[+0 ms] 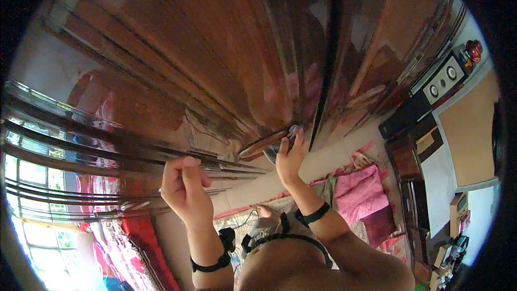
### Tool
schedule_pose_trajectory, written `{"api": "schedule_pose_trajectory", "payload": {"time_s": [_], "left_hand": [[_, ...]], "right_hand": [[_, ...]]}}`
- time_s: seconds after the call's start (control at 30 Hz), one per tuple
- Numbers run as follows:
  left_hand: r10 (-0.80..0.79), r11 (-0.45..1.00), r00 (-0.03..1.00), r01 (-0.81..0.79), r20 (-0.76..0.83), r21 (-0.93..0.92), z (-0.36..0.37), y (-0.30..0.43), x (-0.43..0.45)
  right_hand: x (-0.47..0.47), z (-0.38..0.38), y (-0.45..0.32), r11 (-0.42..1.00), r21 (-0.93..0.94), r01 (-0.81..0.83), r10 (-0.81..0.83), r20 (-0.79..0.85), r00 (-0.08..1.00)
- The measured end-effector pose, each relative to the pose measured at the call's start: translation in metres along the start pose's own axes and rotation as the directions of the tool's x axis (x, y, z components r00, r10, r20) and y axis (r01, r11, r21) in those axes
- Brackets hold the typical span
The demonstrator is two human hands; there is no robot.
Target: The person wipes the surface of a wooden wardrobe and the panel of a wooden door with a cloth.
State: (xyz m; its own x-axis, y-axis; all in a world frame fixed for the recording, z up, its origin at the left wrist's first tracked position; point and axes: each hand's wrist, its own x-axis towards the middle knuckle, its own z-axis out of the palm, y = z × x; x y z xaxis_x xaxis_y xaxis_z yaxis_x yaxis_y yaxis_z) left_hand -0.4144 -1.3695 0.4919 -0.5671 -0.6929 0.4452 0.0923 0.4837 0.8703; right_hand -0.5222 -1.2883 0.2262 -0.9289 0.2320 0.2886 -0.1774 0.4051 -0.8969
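Note:
Tall glossy brown wooden panels [210, 48], seemingly of a wardrobe, rise before me. My left hand [188, 190] is curled with its thumb on top, in front of the dark edges of a panel at the left. Whether its fingers grip an edge is not clear. My right hand [291, 157] reaches to the low middle of the panels. A small grey-blue thing, apparently a cloth [295, 130], lies under its fingertips against the wood. Part of this thing is hidden by the hand. A curved wooden moulding [260, 145] lies just left of those fingers.
Behind me a patterned mat [238, 216] covers part of the pale floor, with pink fabric [359, 190] on it. Dark cabinets [414, 202] and a speaker [442, 83] stand at the right. A bright window [38, 246] and red fabric [141, 234] are at the left.

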Motion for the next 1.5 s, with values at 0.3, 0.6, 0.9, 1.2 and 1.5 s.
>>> {"api": "schedule_pose_trajectory", "payload": {"time_s": [0.3, 0.6, 0.9, 1.2, 1.5], "left_hand": [[-0.042, 0.999, 0.997, 0.043, -0.06, 0.006, -0.014, -0.025, 0.027], [-0.072, 0.997, 0.993, 0.071, -0.092, -0.02, -0.036, -0.038, 0.02], [-0.076, 0.997, 0.992, 0.075, -0.098, -0.009, -0.048, -0.034, 0.001], [-0.134, 0.989, 0.989, 0.129, -0.067, -0.077, -0.059, -0.04, 0.002], [-0.155, 0.977, 0.988, 0.154, 0.004, -0.149, -0.047, -0.041, 0.0]], "right_hand": [[-0.07, 0.033, -0.036, 0.942, -0.001, 0.335, -0.316, 0.334, 0.888], [-0.065, 0.044, 0.026, 0.476, -0.036, 0.879, -0.754, 0.496, 0.43], [-0.021, 0.006, 0.113, 0.417, -0.323, 0.849, -0.534, 0.669, 0.517], [0.009, -0.039, 0.121, 0.698, -0.469, 0.541, -0.346, 0.441, 0.828], [0.038, -0.04, 0.033, 0.789, -0.283, 0.546, -0.447, 0.345, 0.825]]}}
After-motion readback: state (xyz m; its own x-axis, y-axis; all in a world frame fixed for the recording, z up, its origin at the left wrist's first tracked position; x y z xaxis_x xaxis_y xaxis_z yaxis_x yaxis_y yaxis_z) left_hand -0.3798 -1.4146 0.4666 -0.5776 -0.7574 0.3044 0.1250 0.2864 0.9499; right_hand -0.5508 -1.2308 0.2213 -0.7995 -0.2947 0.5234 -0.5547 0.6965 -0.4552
